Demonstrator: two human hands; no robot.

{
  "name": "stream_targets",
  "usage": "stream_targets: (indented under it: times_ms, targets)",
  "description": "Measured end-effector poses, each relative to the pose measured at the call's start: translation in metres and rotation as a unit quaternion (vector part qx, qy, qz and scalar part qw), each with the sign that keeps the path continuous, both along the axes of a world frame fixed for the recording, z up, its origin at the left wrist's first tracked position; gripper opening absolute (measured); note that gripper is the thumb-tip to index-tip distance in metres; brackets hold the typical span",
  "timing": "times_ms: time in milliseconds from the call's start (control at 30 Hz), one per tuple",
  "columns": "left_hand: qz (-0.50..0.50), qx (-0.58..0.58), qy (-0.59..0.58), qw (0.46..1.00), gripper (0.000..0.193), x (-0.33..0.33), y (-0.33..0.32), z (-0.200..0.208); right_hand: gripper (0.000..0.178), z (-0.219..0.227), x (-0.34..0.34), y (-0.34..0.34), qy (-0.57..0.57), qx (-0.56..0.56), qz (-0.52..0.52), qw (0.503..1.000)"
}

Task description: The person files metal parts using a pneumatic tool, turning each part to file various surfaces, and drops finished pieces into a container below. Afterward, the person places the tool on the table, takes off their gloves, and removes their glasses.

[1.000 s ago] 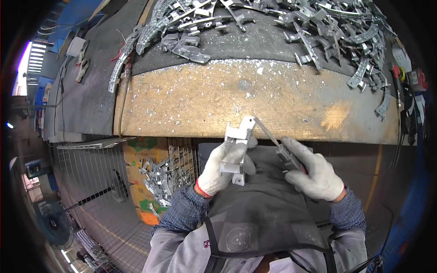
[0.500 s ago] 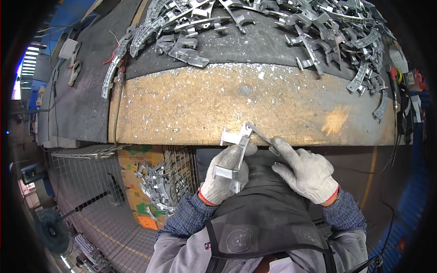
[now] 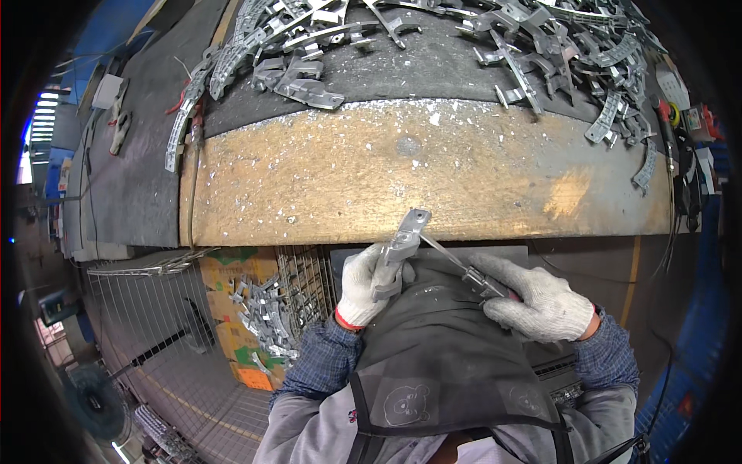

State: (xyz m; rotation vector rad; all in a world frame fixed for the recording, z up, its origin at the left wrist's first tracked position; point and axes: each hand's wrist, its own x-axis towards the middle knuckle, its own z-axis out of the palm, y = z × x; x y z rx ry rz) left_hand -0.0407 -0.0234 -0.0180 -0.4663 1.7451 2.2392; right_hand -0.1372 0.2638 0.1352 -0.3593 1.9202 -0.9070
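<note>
My left hand (image 3: 360,288), in a white knit glove with a red cuff, is closed round a silver metal bracket (image 3: 401,246) at the table's front edge. The bracket's upper end points away from me and has a small hole. My gloved right hand (image 3: 547,303) grips a narrow-bladed metal hand tool (image 3: 442,252), perhaps a file or scraper. Its thin blade reaches left towards the bracket's side, close to the upper end; whether the two touch I cannot tell. The fingers partly hide the tool's handle.
Metal brackets (image 3: 533,58) lie heaped along the table's far side. Bright chips are scattered over the worn wooden board (image 3: 309,182). Below left, a wire cage (image 3: 147,301) stands beside a cardboard box (image 3: 239,271) and more brackets (image 3: 267,317). A fan (image 3: 97,394) is at the lower left.
The bracket has been turned in my left hand and shows another face. My right hand has moved slightly right and down, and more of the tool's shank shows. The view has shifted a little.
</note>
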Motion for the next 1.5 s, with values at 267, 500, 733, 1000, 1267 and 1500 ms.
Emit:
stream_targets:
  times_ms: [267, 500, 733, 1000, 1267, 1500]
  targets:
    - [0.014, -0.048, 0.075, 0.996, 0.035, 0.005, 0.004, -0.018, 0.08, 0.001, 0.008, -0.009, -0.032, 0.054, 0.064, 0.996]
    - [0.014, 0.016, -0.029, 0.999, 0.05, 0.004, 0.009, 0.027, 0.082, 0.005, 0.007, -0.012, 0.059, -0.001, 0.089, 0.994]
    - [0.057, 0.296, -0.122, 0.946, 0.04, -0.01, -0.022, 0.071, 0.059, 0.007, -0.002, -0.019, 0.474, 0.102, 0.209, 0.849]
    - [-0.02, 0.246, -0.13, 0.96, 0.05, -0.012, -0.04, 0.077, 0.054, -0.007, -0.022, -0.042, 0.583, 0.181, 0.311, 0.729]
    - [0.026, 0.335, -0.145, 0.931, 0.047, -0.005, -0.037, 0.054, 0.067, -0.003, -0.058, -0.033, 0.323, -0.081, 0.224, 0.916]
    - [0.05, 0.314, -0.167, 0.933, 0.045, -0.006, -0.036, 0.054, 0.072, -0.019, -0.057, -0.034, 0.17, -0.061, 0.259, 0.949]
